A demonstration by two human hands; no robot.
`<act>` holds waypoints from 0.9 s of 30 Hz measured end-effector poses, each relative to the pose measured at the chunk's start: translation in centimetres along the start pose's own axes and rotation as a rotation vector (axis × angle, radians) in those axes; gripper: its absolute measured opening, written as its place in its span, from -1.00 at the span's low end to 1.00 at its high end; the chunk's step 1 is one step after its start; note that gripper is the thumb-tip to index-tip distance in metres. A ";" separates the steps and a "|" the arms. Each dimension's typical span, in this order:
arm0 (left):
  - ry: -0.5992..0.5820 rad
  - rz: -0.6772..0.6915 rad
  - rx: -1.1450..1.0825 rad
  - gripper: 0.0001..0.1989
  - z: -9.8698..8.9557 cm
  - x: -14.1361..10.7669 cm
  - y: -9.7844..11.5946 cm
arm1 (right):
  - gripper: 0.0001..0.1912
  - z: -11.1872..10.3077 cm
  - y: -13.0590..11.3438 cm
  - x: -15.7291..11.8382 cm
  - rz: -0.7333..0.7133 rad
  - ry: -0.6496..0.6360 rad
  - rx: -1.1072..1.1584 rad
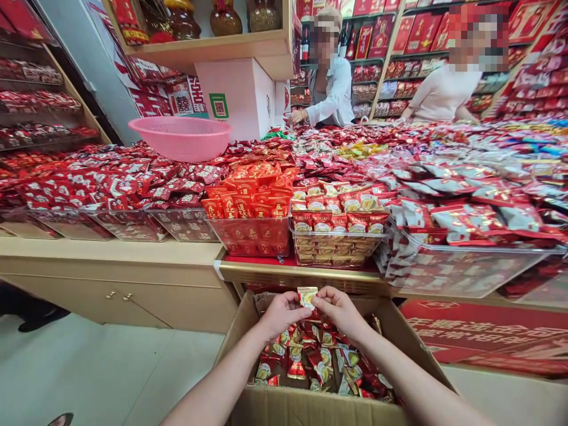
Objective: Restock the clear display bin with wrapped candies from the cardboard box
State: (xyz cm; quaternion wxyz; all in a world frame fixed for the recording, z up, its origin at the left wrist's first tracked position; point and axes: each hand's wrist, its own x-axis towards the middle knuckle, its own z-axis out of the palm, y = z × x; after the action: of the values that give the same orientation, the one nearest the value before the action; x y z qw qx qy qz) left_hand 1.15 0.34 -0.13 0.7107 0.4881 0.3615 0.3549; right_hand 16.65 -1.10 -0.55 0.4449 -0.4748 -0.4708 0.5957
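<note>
Cardboard forms the open box point(328, 409) in the head view; loose candies point(325, 362) lie inside it. One wrapped candy point(307, 293) is above the box's 12 o'clock side, gripped by both hands. Left hand point(283, 316): thumb and fingers close on the wrapper's 8 o'clock edge. Right hand point(339, 310): thumb and index finger pinch the 3 o'clock edge. From this candy, a clear durian bin point(338, 251) stands at 1 o'clock, a red-packet bin point(249, 239) at 11 o'clock; a pink basket point(181, 148) sits farther out, between 10 and 11 o'clock.
</note>
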 end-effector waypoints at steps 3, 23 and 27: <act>0.009 -0.007 -0.012 -0.70 0.0 0.0 0.1 | -0.70 -0.1 -0.2 0.0 -0.033 -0.006 -0.032; 0.020 0.059 0.111 -0.64 -0.8 -0.1 -0.3 | -0.84 -0.5 -1.4 -0.9 -0.053 -0.063 -0.466; -0.001 0.087 0.056 -0.62 -1.0 0.1 -0.7 | -0.76 -0.3 -0.5 -0.8 0.063 -0.123 -0.384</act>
State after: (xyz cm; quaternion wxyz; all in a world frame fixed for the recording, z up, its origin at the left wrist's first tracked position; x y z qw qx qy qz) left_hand 0.41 0.63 -1.06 0.6810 0.5232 0.3491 0.3749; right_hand 17.06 -1.72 0.03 0.2978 -0.5282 -0.5870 0.5364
